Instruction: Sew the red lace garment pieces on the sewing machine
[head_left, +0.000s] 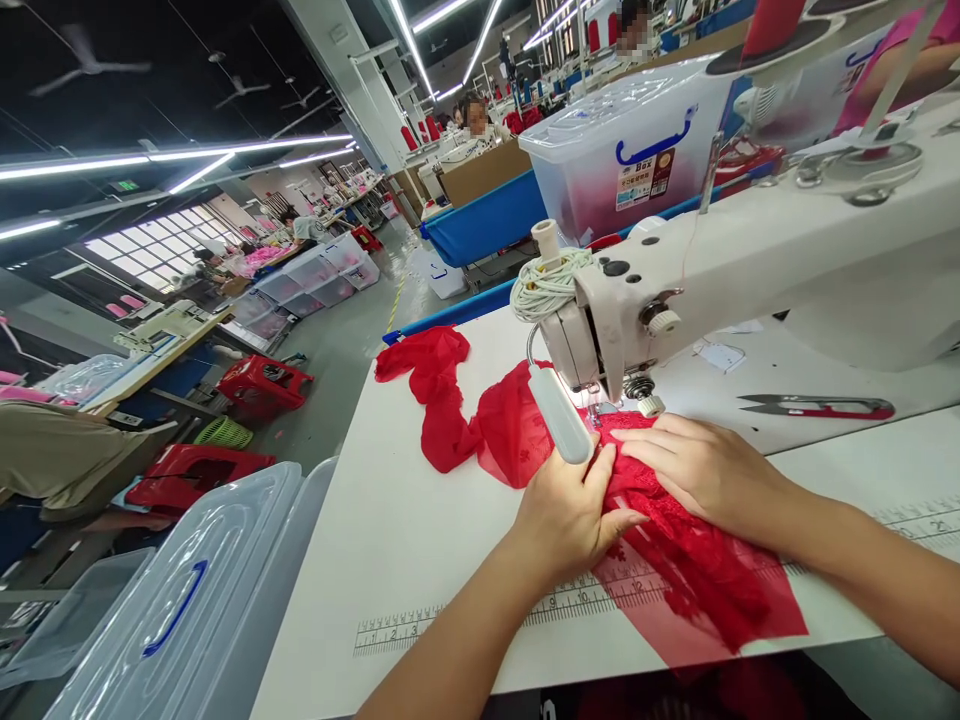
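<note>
Red sheer lace fabric (705, 570) lies bunched under the head of a white sewing machine (592, 330) and hangs towards the table's front edge. My left hand (562, 510) rests on the fabric just left of the needle, thumb and index finger apart; its other fingers are partly hidden. On the right, my right hand (697, 470) lies with fingers stretched flat over the gathered lace near the presser foot (595, 412). A white lamp (561, 412) hangs in front of the needle area. More red fabric (450, 425) trails leftwards across the table.
Black-and-red thread snips (817, 406) lie right of the machine. A printed ruler (397, 632) runs along the white table (337, 570). Lidded plastic boxes stand at the left (217, 570) and behind the table (622, 140). Other people sit at machines further off.
</note>
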